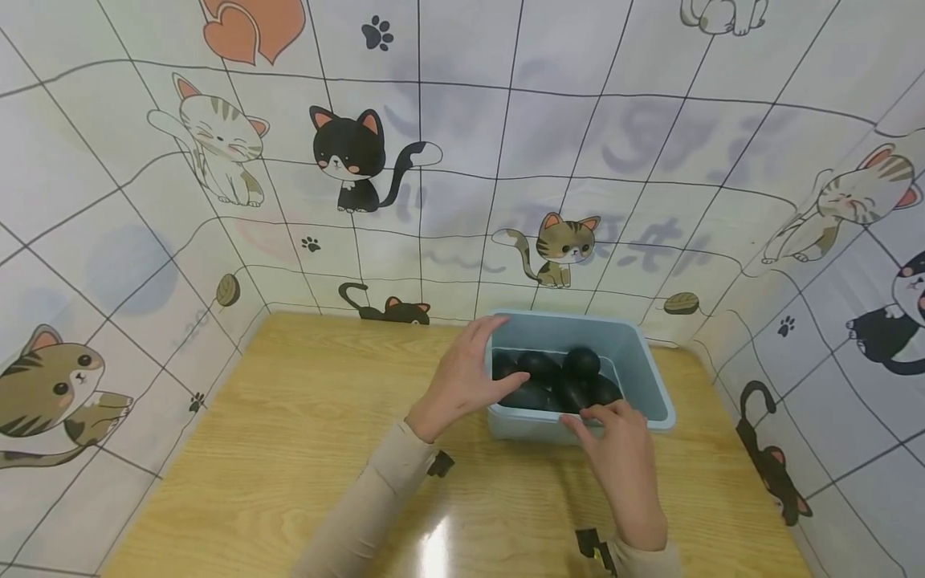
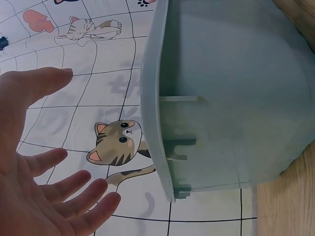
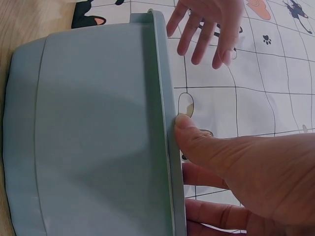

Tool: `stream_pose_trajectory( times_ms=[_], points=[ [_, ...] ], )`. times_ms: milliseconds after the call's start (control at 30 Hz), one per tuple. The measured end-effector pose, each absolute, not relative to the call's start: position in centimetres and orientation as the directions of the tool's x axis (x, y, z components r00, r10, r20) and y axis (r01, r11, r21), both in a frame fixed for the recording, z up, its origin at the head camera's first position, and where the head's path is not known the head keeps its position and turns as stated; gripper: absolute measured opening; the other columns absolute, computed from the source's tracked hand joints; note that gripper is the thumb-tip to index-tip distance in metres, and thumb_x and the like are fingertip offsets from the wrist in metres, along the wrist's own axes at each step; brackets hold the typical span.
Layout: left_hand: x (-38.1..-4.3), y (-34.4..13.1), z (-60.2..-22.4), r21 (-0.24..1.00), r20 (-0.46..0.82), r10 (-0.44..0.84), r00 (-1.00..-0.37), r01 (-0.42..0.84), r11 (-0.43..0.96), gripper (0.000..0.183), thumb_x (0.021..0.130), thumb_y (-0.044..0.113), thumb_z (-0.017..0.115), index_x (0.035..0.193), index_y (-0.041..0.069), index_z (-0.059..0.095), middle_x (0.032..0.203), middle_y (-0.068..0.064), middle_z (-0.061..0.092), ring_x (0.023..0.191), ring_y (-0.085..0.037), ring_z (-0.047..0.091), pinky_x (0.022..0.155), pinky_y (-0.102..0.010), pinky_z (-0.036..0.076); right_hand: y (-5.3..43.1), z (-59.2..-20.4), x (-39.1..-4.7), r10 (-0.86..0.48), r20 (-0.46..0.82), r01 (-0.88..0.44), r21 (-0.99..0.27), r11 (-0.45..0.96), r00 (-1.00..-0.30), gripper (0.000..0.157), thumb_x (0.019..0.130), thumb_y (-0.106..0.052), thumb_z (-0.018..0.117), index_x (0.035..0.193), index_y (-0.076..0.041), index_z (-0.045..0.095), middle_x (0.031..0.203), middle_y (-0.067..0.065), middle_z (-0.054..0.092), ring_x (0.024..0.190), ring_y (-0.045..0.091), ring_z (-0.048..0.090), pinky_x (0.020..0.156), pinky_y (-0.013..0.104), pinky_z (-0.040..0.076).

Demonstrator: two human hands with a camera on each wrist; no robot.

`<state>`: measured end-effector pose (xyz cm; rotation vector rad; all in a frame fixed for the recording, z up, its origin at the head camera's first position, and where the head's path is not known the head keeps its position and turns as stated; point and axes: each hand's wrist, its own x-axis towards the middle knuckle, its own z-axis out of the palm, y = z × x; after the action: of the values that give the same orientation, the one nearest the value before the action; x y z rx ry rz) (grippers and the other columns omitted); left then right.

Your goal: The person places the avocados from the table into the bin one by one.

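A light blue plastic bin [image 1: 578, 329] stands on the wooden table, holding several smooth, black, rounded things [image 1: 580, 364]. My left hand [image 1: 466, 381] is over the bin's left side, its thumb and fingers spread apart with nothing between them. In the left wrist view, the same hand [image 2: 59, 172] is beside the bin's rim [image 2: 152, 88], palm showing. At the front rim, my right hand [image 1: 625, 457] grips the edge. The right wrist view shows its thumb [image 3: 189, 132] against the rim [image 3: 166, 98], with the other fingers passing behind it.
Cat-patterned wall covering [image 1: 462, 160] rises behind the wooden table [image 1: 325, 377] and on both sides. The bin is close to the back wall. Small black patches [image 1: 441, 464] show near both sleeve cuffs [image 1: 397, 457].
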<state>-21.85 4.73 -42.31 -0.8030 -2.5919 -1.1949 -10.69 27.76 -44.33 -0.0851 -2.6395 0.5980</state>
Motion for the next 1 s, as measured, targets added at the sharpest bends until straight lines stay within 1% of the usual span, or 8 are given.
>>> stream_pose_trajectory(
  times_ms=[267,367,533,767,867,1000],
  points=[
    [-21.9,4.1,-42.7,0.633,0.379,0.4,-0.835,0.549,0.546,0.086,0.089,0.05,0.082,0.16,0.019,0.046,0.163,-0.009,0.048,0.149,-0.03,0.049,0.117,-0.054,0.049,27.6,-44.3,-10.6,0.148,0.421,-0.05,-0.424,0.904,-0.895,0.032,0.083,-0.026,0.093,0.093,0.001,0.082,0.092,0.02,0.069,0.089,0.04,0.064,0.081,0.057,0.053],
    [-21.9,3.9,-42.9,0.646,0.358,0.395,-0.846,0.53,0.55,0.084,0.09,0.049,0.082,0.159,0.017,0.047,0.164,-0.01,0.048,0.151,-0.032,0.048,0.118,-0.055,0.047,27.7,-44.5,-10.7,0.145,0.437,-0.059,-0.421,0.905,-0.887,0.031,0.082,-0.026,0.094,0.092,0.001,0.082,0.09,0.019,0.069,0.087,0.04,0.064,0.08,0.057,0.053],
    [-21.8,3.4,-43.1,0.661,0.316,0.38,-0.869,0.489,0.569,0.08,0.093,0.049,0.078,0.16,0.02,0.046,0.166,-0.007,0.046,0.152,-0.03,0.046,0.12,-0.055,0.045,27.7,-44.7,-10.8,0.143,0.448,-0.065,-0.417,0.906,-0.882,0.031,0.081,-0.025,0.094,0.092,0.001,0.082,0.089,0.018,0.069,0.086,0.039,0.064,0.079,0.057,0.052],
    [-21.5,2.8,-43.7,0.679,0.323,0.382,-0.866,0.493,0.543,0.075,0.094,0.041,0.078,0.157,0.012,0.049,0.163,-0.011,0.048,0.15,-0.033,0.047,0.121,-0.055,0.044,27.4,-45.1,-10.8,0.125,0.48,-0.095,-0.408,0.908,-0.868,0.032,0.08,-0.025,0.095,0.09,0.002,0.082,0.088,0.019,0.068,0.085,0.041,0.063,0.077,0.057,0.053],
    [-21.4,2.6,-44.0,0.685,0.3,0.385,-0.873,0.478,0.549,0.074,0.095,0.041,0.078,0.157,0.013,0.049,0.164,-0.01,0.047,0.152,-0.033,0.046,0.122,-0.055,0.043,27.4,-45.2,-10.7,0.124,0.508,-0.113,-0.41,0.905,-0.852,0.032,0.077,-0.023,0.096,0.089,0.003,0.082,0.086,0.019,0.068,0.084,0.043,0.064,0.076,0.058,0.054],
    [-21.1,2.2,-44.2,0.692,0.28,0.362,-0.889,0.448,0.566,0.074,0.095,0.04,0.078,0.158,0.015,0.048,0.165,-0.007,0.048,0.152,-0.031,0.046,0.122,-0.055,0.043,27.6,-45.3,-10.7,0.133,0.516,-0.115,-0.421,0.899,-0.846,0.031,0.078,-0.023,0.096,0.089,0.002,0.082,0.087,0.018,0.069,0.084,0.042,0.064,0.077,0.059,0.052]
  ],
)
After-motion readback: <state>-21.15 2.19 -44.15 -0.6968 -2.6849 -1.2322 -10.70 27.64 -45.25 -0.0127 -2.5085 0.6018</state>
